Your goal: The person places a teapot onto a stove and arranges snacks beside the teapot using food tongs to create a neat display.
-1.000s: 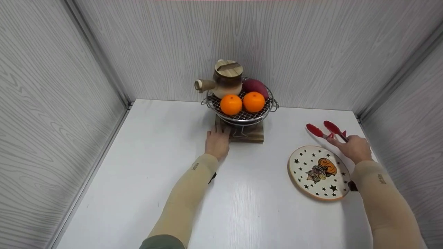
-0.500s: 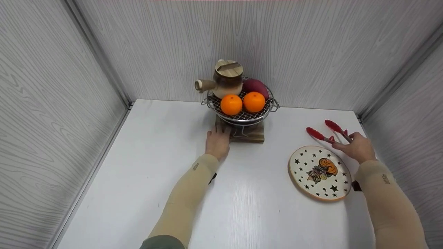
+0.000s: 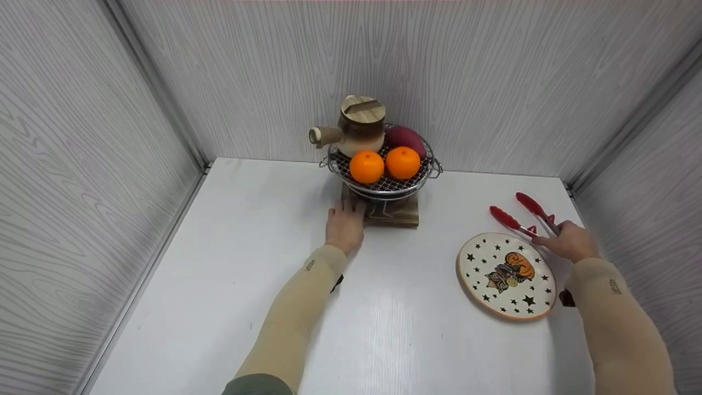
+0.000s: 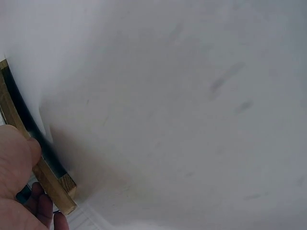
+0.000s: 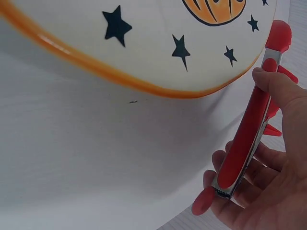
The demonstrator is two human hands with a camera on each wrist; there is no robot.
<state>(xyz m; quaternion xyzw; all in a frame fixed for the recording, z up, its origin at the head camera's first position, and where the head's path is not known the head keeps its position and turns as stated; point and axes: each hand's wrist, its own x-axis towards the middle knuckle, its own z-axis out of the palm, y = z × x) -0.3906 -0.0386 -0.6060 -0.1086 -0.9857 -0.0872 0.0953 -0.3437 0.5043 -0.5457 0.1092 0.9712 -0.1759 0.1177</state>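
Note:
My left hand (image 3: 345, 227) grips the left edge of a wooden board (image 3: 403, 215), thumb at the board's side in the left wrist view. On that board stands a round wire grill rack (image 3: 384, 189). It carries two oranges (image 3: 367, 167) (image 3: 403, 163), a dark red sweet potato (image 3: 407, 141) and a brown and cream pot (image 3: 359, 134) with a wooden lid. Over at the right, my right hand (image 3: 575, 241) holds red-tipped tongs (image 5: 247, 129), their arms spread apart. Just below the tongs lies a star-patterned plate (image 3: 477, 282) with an orange rim.
Grey wood-grain walls (image 3: 263, 77) enclose the white table (image 3: 247, 230) at the back and both sides. The pot's handle (image 3: 323, 135) juts out left past the rack. The right wall is close beside my right hand.
My right hand has drawn the tongs slightly toward me and to the right, closer to the plate's far edge. The left hand and the loaded rack have stayed put.

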